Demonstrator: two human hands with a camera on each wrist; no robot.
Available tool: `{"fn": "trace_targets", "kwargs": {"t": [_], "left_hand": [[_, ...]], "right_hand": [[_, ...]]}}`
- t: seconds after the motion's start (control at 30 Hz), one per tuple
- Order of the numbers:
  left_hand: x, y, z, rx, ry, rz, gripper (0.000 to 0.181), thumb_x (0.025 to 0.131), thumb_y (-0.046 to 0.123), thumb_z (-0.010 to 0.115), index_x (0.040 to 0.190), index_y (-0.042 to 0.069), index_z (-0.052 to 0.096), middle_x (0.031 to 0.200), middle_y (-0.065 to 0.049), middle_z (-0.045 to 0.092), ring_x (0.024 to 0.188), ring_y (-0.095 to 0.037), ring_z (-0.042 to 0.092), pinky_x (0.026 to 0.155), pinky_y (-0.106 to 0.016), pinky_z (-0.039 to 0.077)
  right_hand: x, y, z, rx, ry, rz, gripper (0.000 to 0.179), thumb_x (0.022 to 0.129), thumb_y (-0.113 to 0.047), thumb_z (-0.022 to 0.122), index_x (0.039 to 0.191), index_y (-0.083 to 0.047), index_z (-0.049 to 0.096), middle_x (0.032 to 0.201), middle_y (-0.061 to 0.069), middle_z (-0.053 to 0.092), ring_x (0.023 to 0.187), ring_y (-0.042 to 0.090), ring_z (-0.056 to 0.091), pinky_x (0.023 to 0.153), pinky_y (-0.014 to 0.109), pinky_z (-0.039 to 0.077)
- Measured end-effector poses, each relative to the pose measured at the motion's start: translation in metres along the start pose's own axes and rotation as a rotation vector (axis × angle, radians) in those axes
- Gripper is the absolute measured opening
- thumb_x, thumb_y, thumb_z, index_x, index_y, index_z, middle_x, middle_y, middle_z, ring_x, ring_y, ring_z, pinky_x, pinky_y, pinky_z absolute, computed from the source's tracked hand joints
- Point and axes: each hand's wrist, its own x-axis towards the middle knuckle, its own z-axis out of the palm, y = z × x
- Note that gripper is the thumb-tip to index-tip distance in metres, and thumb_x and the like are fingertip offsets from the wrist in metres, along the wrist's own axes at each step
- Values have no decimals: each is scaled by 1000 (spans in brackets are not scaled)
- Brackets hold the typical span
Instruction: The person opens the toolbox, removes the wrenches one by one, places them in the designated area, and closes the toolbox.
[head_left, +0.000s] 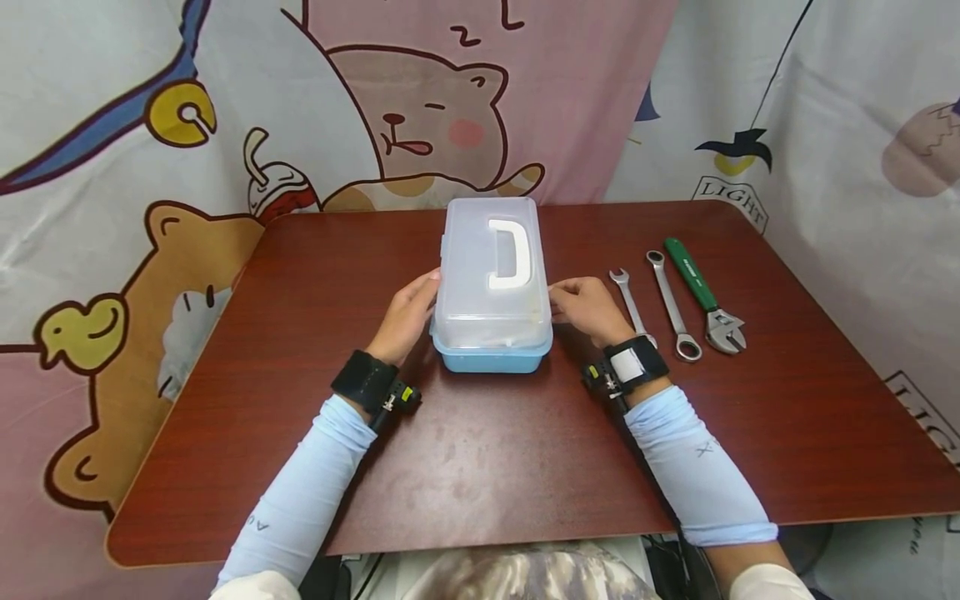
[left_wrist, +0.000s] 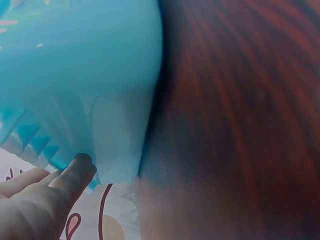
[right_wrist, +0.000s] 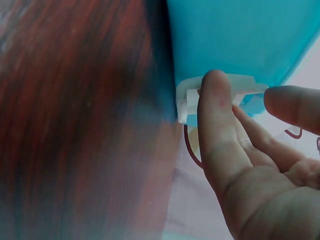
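A plastic storage box point(head_left: 487, 325) with a translucent lid, a white carry handle point(head_left: 517, 254) and a light blue base stands upright on the table, its lid down. My left hand point(head_left: 408, 317) rests against its left side, fingers fairly straight; in the left wrist view the fingertips point(left_wrist: 82, 162) lie at the blue wall near ribbed parts. On the right side, my right hand point(head_left: 588, 308) has its fingers bent at a white latch point(right_wrist: 240, 80). One fingertip overlaps the latch's middle and another digit meets its upper end, pinching it.
Right of the box lie a small open-end wrench point(head_left: 628, 300), a ring-ended wrench point(head_left: 671, 304) and a green-handled adjustable wrench point(head_left: 697, 283). They rest on the brown wooden table point(head_left: 337, 467). A printed cloth point(head_left: 585, 100) hangs behind the table.
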Motion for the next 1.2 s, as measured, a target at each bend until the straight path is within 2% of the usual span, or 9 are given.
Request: {"fn": "trace_targets", "kwargs": {"t": [0.2, 0.37, 0.47, 0.73, 1.0, 1.2], "left_hand": [[-1, 0, 2, 2, 3, -11, 59, 111, 37, 44, 157, 0, 39, 160, -12, 43, 148, -18, 39, 119, -40, 35], [-1, -2, 2, 4, 4, -20, 59, 111, 37, 44, 157, 0, 38, 161, -12, 42, 149, -17, 38, 120, -41, 34], [-2, -4, 2, 1, 6, -21, 59, 111, 37, 44, 157, 0, 38, 161, -11, 42, 149, -17, 37, 120, -42, 33], [-3, -3, 3, -7, 7, -11, 58, 111, 36, 45, 157, 0, 39, 161, -11, 42, 149, -16, 37, 120, -40, 32], [0, -5, 3, -3, 5, 4, 57, 111, 35, 44, 157, 1, 39, 161, -10, 43, 149, -16, 38, 120, -40, 33], [1, -5, 5, -6, 5, 3, 58, 111, 37, 46, 157, 2, 41, 160, -9, 44, 148, -15, 39, 120, -41, 34]], "right_hand": [[-4, 4, -1, -28, 6, -26, 36, 106, -17, 57, 129, 9, 65, 127, 25, 66, 104, 35, 73, 87, 44, 60], [-7, 4, -2, -83, 36, -24, 34, 104, -19, 62, 126, 6, 69, 122, 23, 70, 98, 33, 75, 86, 45, 60], [-8, 4, -1, -83, 17, -17, 36, 105, -19, 59, 128, 7, 67, 121, 24, 70, 96, 33, 75, 83, 44, 61], [-3, 8, 7, -15, -48, -3, 44, 107, -20, 54, 140, 8, 57, 125, 24, 67, 103, 32, 71, 81, 39, 62], [-5, 4, 4, 70, -15, 32, 46, 107, -17, 53, 145, 8, 50, 131, 25, 63, 108, 35, 70, 80, 40, 62], [-13, 0, -4, 139, 8, 55, 57, 106, -18, 56, 154, 6, 36, 126, 29, 64, 100, 33, 73, 81, 38, 61]]}}
